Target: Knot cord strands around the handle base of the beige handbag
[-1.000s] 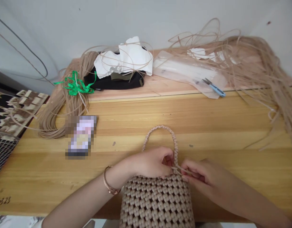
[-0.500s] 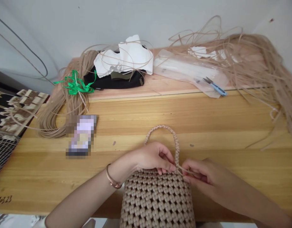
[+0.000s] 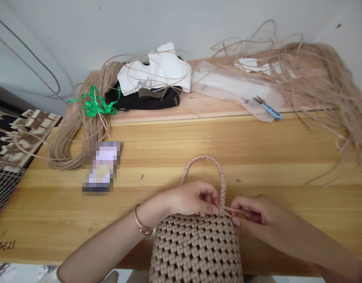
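Observation:
A woven tan cord bag (image 3: pixel 195 251) stands at the table's front edge, its braided handle (image 3: pixel 205 160) arching up. My left hand (image 3: pixel 195 198) curls around the handle's right base, just above the bag's rim, with a rose-gold bangle (image 3: pixel 142 220) on the wrist. My right hand (image 3: pixel 251 212) pinches a thin tan strand (image 3: pixel 235 210) that runs from the base of the handle. The fingers hide where the strand enters the braid.
Behind the bag, on the wooden table (image 3: pixel 181 157), lie a pixelated phone (image 3: pixel 101 168) and a tan cord coil (image 3: pixel 72 145) tied with green ribbon. Farther back are a black pouch (image 3: pixel 142 100), white paper (image 3: pixel 166 67), a plastic sleeve (image 3: pixel 228 84), blue-handled snips (image 3: pixel 269 110) and loose strands (image 3: pixel 325 86).
Both hands and the bag have shifted slightly to the right. My left hand now sits closer around the handle's base, and the strand stays pinched in my right hand.

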The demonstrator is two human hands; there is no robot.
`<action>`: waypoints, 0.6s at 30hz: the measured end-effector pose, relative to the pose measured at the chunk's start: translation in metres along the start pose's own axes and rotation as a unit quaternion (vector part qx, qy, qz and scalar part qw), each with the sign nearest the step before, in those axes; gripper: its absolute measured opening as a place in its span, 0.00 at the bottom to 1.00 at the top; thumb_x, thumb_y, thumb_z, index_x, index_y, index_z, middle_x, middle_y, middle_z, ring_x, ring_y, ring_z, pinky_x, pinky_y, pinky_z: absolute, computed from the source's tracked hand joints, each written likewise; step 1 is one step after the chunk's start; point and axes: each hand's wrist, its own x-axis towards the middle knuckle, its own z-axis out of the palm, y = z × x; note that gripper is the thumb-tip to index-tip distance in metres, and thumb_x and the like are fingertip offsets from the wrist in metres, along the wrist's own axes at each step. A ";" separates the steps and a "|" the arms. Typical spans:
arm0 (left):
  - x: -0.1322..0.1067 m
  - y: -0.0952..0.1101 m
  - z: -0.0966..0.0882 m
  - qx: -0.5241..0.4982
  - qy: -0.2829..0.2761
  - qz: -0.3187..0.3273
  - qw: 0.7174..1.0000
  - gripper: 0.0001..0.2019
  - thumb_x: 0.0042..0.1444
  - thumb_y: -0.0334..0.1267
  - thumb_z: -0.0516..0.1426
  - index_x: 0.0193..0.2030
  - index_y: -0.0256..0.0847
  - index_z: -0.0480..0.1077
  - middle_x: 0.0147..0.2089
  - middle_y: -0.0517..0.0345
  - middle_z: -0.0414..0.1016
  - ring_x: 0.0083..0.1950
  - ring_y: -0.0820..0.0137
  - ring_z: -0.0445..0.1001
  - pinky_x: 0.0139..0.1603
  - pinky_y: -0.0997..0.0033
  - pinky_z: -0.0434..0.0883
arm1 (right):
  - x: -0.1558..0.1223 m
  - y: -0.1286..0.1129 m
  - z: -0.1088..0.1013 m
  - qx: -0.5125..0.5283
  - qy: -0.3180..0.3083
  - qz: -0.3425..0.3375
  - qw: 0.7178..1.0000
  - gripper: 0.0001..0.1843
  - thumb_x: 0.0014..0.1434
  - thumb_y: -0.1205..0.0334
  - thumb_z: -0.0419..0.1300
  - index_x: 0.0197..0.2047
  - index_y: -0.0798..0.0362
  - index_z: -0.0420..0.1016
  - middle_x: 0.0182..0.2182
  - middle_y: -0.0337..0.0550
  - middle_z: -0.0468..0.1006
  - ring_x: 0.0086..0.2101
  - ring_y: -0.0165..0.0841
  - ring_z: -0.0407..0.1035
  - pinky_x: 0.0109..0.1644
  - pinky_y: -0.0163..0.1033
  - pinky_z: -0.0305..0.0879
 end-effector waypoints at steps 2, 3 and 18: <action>0.000 -0.002 0.000 0.002 0.009 0.011 1.000 0.05 0.48 0.34 0.57 0.31 0.35 0.66 0.23 0.66 0.62 0.23 0.80 0.61 0.23 0.80 0.59 | 0.001 0.001 0.000 -0.028 0.018 0.001 0.999 0.11 0.60 0.60 0.49 0.27 0.51 0.64 0.19 0.32 0.59 0.22 0.28 0.55 0.24 0.34 0.46; 0.000 -0.003 0.000 0.007 0.014 0.015 1.000 0.05 0.48 0.34 0.57 0.31 0.36 0.66 0.23 0.66 0.62 0.23 0.80 0.61 0.23 0.80 0.59 | 0.001 0.001 -0.001 -0.039 0.023 -0.001 0.999 0.11 0.60 0.60 0.49 0.27 0.51 0.64 0.19 0.32 0.62 0.22 0.28 0.56 0.24 0.34 0.47; 0.002 -0.007 -0.002 0.009 0.030 0.022 0.999 0.05 0.49 0.34 0.57 0.31 0.36 0.65 0.23 0.65 0.63 0.23 0.79 0.62 0.23 0.79 0.61 | 0.014 0.002 -0.015 -0.047 0.075 -0.003 0.996 0.05 0.54 0.60 0.55 0.29 0.51 0.66 0.27 0.37 0.68 0.30 0.32 0.63 0.33 0.36 0.58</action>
